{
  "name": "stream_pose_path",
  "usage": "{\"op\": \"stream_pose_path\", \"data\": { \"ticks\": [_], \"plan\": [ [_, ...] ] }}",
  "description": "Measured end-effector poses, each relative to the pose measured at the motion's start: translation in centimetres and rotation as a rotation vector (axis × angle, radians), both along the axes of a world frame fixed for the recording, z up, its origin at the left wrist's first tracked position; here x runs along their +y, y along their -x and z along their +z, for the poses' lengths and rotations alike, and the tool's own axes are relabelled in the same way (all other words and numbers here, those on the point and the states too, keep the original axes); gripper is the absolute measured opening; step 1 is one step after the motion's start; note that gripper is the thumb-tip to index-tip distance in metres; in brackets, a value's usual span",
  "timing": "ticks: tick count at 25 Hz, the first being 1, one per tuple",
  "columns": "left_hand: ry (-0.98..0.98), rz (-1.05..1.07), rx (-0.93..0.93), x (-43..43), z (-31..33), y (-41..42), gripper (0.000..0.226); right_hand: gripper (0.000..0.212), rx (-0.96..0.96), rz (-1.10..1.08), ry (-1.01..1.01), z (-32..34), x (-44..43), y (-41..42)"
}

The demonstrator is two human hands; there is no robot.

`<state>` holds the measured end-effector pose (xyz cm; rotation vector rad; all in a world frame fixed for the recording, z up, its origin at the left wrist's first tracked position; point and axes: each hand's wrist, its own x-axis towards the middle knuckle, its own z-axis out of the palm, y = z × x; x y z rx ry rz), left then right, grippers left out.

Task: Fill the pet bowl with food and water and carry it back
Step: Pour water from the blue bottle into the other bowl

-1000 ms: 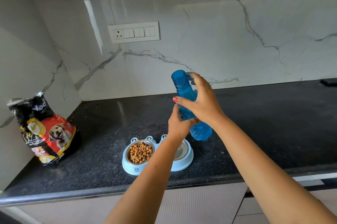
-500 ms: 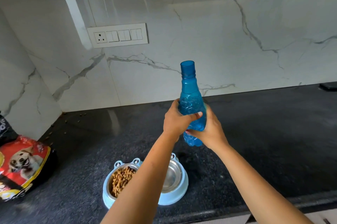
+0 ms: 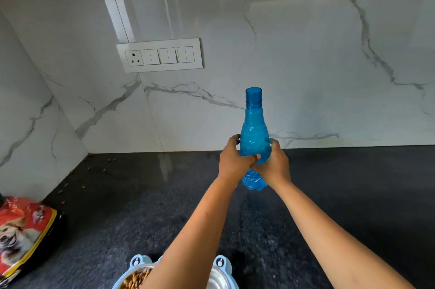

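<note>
A blue plastic bottle (image 3: pixel 253 128) stands upright with its mouth uncapped, its base on or just above the black countertop (image 3: pixel 353 194). My left hand (image 3: pixel 233 161) and my right hand (image 3: pixel 274 165) both wrap around its lower body. The light-blue double pet bowl (image 3: pixel 138 262) lies at the bottom edge, mostly behind my left forearm. Its left dish holds brown kibble (image 3: pixel 135 280); the steel right dish (image 3: pixel 220 279) shows only partly.
A red and black dog food bag (image 3: pixel 21 230) lies at the left edge of the counter. Loose kibble pieces (image 3: pixel 108 160) are scattered near the back corner. A white switch panel (image 3: pixel 160 55) is on the marble wall.
The bottle went from tilted to upright and moved farther back on the counter. The view has shifted, so the bowl now sits at the bottom edge.
</note>
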<state>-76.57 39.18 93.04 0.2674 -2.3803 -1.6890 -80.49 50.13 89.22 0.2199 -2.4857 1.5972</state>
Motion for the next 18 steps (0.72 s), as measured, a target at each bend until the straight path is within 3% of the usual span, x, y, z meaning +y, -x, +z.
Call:
{"op": "stream_pose_path", "data": {
  "ticks": [10,18],
  "plan": [
    [0.092,0.083,-0.177,-1.2,-2.4,5.8,0.05,0.079,-0.068,-0.054,0.023,-3.6,-1.1,11.0],
    [0.116,0.09,-0.241,-1.2,-3.6,9.1,0.049,0.082,-0.069,-0.084,-0.001,-5.3,-1.0,14.7]
  ]
}}
